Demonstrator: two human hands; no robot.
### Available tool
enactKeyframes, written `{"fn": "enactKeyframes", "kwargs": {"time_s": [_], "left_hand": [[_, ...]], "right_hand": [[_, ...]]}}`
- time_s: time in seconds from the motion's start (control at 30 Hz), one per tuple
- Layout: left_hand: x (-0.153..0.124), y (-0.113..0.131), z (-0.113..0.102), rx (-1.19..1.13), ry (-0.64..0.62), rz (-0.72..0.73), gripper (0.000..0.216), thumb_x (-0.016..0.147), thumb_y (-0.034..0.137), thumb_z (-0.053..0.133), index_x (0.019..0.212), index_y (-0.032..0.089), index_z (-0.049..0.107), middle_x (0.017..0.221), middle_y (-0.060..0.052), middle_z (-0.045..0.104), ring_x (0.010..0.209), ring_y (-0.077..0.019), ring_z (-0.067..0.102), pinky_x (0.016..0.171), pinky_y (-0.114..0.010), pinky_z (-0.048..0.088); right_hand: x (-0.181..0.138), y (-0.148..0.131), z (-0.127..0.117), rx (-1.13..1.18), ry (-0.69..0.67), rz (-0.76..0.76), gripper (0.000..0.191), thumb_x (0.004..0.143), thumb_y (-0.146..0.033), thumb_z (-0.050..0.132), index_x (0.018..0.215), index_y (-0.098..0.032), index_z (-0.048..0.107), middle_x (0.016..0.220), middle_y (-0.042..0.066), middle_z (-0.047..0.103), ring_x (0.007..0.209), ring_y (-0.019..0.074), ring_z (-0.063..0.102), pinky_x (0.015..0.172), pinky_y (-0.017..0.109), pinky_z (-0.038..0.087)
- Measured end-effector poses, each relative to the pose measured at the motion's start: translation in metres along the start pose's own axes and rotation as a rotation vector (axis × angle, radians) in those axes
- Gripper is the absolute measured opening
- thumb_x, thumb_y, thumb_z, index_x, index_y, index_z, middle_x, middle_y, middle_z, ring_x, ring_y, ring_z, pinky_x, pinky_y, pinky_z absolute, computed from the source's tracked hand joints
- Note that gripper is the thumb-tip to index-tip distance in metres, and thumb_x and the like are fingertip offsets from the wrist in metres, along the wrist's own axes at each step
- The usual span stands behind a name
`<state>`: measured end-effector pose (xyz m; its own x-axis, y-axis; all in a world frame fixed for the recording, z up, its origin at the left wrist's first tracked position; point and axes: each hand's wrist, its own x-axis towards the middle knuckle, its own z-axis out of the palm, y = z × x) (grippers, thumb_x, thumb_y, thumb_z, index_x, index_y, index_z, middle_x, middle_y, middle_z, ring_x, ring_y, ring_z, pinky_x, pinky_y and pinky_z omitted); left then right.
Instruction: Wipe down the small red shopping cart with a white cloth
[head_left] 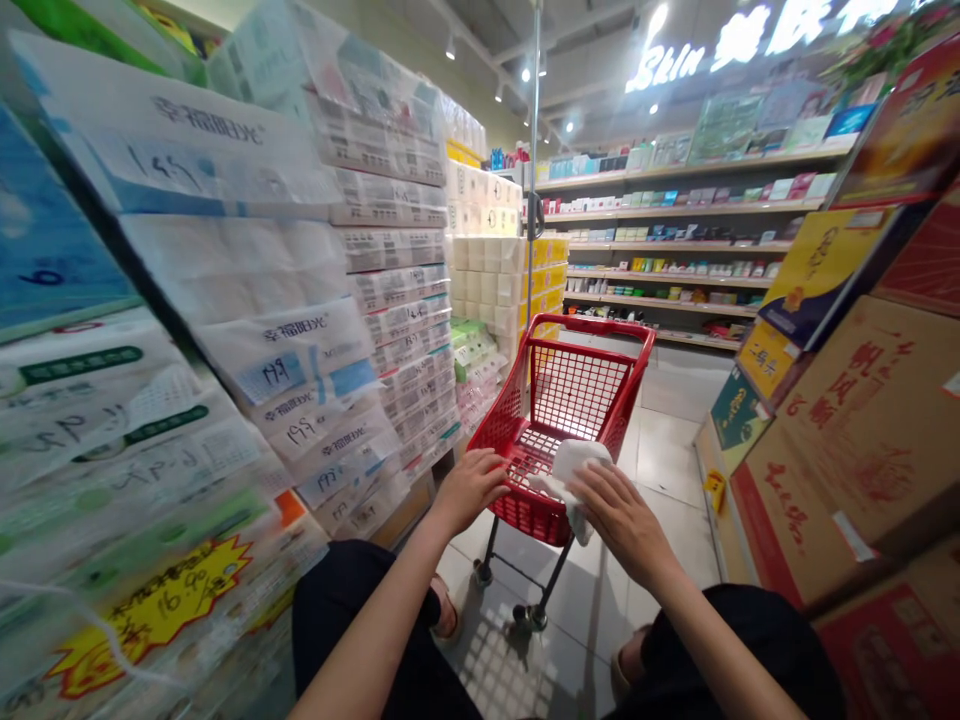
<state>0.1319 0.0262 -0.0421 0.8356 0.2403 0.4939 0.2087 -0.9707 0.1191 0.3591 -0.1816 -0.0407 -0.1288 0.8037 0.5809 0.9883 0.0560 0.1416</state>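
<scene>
A small red plastic shopping cart (581, 375) with lattice walls stands in front of my knees. My left hand (474, 488) lies on the left corner of its near rim, the fingers curled over the edge. With my right hand (616, 512) I press a crumpled white cloth (581, 460) against the right side of that rim. Part of the cloth hangs down outside the basket, and my fingers hide some of it. Inside the basket, the red lattice floor shows. The cart's dark legs and casters (531, 616) rest on the floor.
Tall stacks of wrapped tissue packs (300, 340) rise close on the left. Cardboard cartons (862, 430) are piled on the right. Behind the cart are a glass door edge with a handle (535, 215) and stocked shelves (675, 245). Pale tiles (667, 440) cover the floor.
</scene>
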Motion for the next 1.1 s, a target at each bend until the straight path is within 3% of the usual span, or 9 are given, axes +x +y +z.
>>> {"fn": "enactKeyframes", "kwargs": {"time_s": [0.07, 0.17, 0.3, 0.43, 0.5, 0.57, 0.77, 0.97, 1.1], "left_hand": [[-0.001, -0.004, -0.001, 0.023, 0.000, -0.025, 0.025, 0.097, 0.044, 0.049, 0.100, 0.025, 0.067, 0.105, -0.002, 0.066, 0.110, -0.0193, 0.056, 0.113, -0.043, 0.030], [-0.001, -0.001, 0.001, 0.018, -0.023, -0.030, 0.029, 0.098, 0.045, 0.047, 0.096, 0.024, 0.067, 0.089, -0.001, 0.064, 0.091, -0.0165, 0.058, 0.106, -0.039, 0.037], [0.002, 0.014, 0.010, -0.003, -0.027, -0.022, 0.032, 0.097, 0.047, 0.046, 0.092, 0.022, 0.066, 0.086, -0.003, 0.063, 0.086, -0.0177, 0.055, 0.089, -0.034, 0.042], [0.003, 0.027, 0.022, 0.004, -0.036, -0.026, 0.020, 0.097, 0.037, 0.049, 0.093, 0.021, 0.060, 0.091, -0.003, 0.061, 0.092, -0.0192, 0.054, 0.101, -0.040, 0.036], [0.003, 0.031, 0.025, 0.018, -0.052, -0.027, 0.009, 0.094, 0.027, 0.052, 0.098, 0.020, 0.057, 0.094, -0.004, 0.059, 0.097, -0.0202, 0.054, 0.108, -0.043, 0.031], [0.002, 0.033, 0.026, 0.020, -0.067, -0.024, 0.015, 0.089, 0.017, 0.054, 0.104, 0.019, 0.054, 0.097, -0.004, 0.058, 0.100, -0.0211, 0.054, 0.112, -0.044, 0.027], [-0.001, 0.035, 0.016, -0.090, -0.083, -0.026, 0.030, 0.078, 0.011, 0.054, 0.106, 0.021, 0.051, 0.102, -0.004, 0.060, 0.104, -0.0211, 0.054, 0.115, -0.044, 0.025], [-0.002, 0.042, 0.007, -0.148, -0.081, -0.018, 0.029, 0.074, 0.010, 0.053, 0.100, 0.022, 0.051, 0.099, -0.003, 0.061, 0.102, -0.0204, 0.055, 0.112, -0.043, 0.026], [-0.001, 0.046, 0.006, -0.140, -0.077, -0.025, 0.024, 0.073, 0.014, 0.055, 0.095, 0.022, 0.049, 0.095, -0.003, 0.059, 0.097, -0.0223, 0.054, 0.108, -0.044, 0.030]], "right_hand": [[-0.001, 0.001, -0.001, 0.011, 0.009, 0.010, 0.032, 0.097, -0.026, 0.046, 0.128, -0.026, 0.055, 0.138, 0.003, 0.054, 0.138, 0.0233, 0.036, 0.116, 0.046, 0.028], [0.007, -0.013, 0.002, 0.042, 0.021, 0.035, 0.022, 0.098, -0.024, 0.045, 0.113, -0.024, 0.061, 0.120, 0.005, 0.063, 0.129, 0.0224, 0.046, 0.115, 0.046, 0.028], [0.022, -0.045, 0.013, -0.014, -0.035, 0.088, 0.018, 0.097, -0.017, 0.043, 0.091, -0.021, 0.059, 0.087, 0.005, 0.064, 0.093, 0.0195, 0.060, 0.103, 0.041, 0.036], [0.041, -0.069, 0.028, -0.089, -0.095, 0.172, 0.017, 0.095, -0.014, 0.043, 0.085, -0.020, 0.054, 0.078, 0.004, 0.061, 0.074, 0.0191, 0.056, 0.073, 0.033, 0.038], [0.050, -0.075, 0.034, -0.100, -0.103, 0.184, 0.016, 0.095, -0.013, 0.043, 0.085, -0.020, 0.054, 0.079, 0.004, 0.061, 0.073, 0.0189, 0.056, 0.067, 0.032, 0.035], [0.055, -0.077, 0.036, -0.102, -0.093, 0.175, 0.015, 0.096, -0.014, 0.044, 0.087, -0.020, 0.054, 0.080, 0.004, 0.061, 0.073, 0.0184, 0.055, 0.066, 0.031, 0.033], [0.032, -0.048, 0.020, -0.061, -0.043, 0.057, 0.017, 0.099, -0.026, 0.044, 0.088, -0.021, 0.057, 0.080, 0.002, 0.063, 0.075, 0.0162, 0.057, 0.077, 0.031, 0.038], [-0.012, 0.010, -0.001, 0.023, 0.065, -0.053, 0.021, 0.097, -0.022, 0.046, 0.111, -0.025, 0.063, 0.116, 0.004, 0.068, 0.122, 0.0202, 0.054, 0.111, 0.043, 0.031], [-0.010, 0.003, 0.002, 0.018, 0.054, 0.012, 0.020, 0.098, -0.023, 0.045, 0.105, -0.024, 0.063, 0.107, 0.004, 0.069, 0.116, 0.0205, 0.057, 0.115, 0.047, 0.027]]}}
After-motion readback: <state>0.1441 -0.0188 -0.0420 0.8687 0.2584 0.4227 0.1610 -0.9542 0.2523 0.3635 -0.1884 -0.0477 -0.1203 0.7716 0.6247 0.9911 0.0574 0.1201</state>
